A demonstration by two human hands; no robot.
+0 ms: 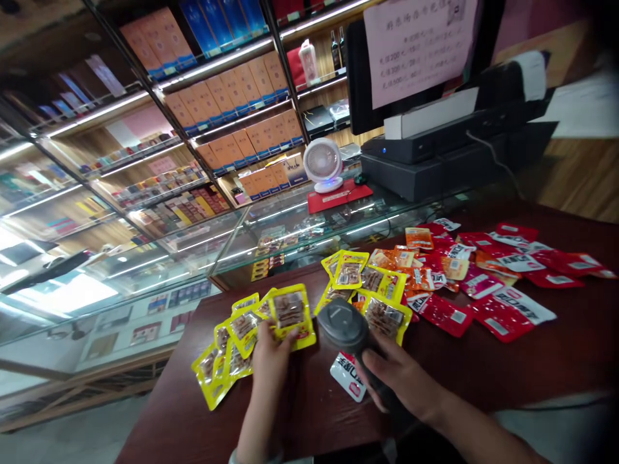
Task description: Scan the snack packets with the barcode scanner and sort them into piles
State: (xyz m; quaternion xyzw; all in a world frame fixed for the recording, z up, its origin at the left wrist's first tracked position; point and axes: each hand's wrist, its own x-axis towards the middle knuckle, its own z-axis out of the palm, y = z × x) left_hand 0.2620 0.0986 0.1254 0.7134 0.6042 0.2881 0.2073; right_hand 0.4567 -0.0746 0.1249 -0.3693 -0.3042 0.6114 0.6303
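Note:
My left hand [274,348] pinches a yellow-edged snack packet [290,309] with brown pieces showing through its clear window. Wrapped in my right hand [399,367] is a dark grey barcode scanner [342,322], its head tilted toward the held packet. Left of my left hand lies a spread of similar yellow packets [232,341]. Behind the scanner is a second pile of yellow packets [367,280], partly hidden by it. A white and red packet [349,377] lies flat under the scanner's handle.
Red packets [512,309] and orange packets [401,258] heap on the table's right side [507,374]. Beyond stands a glass display counter [232,254] with a small white fan [323,164]. A monitor [360,77] bearing a pink notice rises behind a black cash drawer [411,171]. Boxed goods fill the shelves [227,96].

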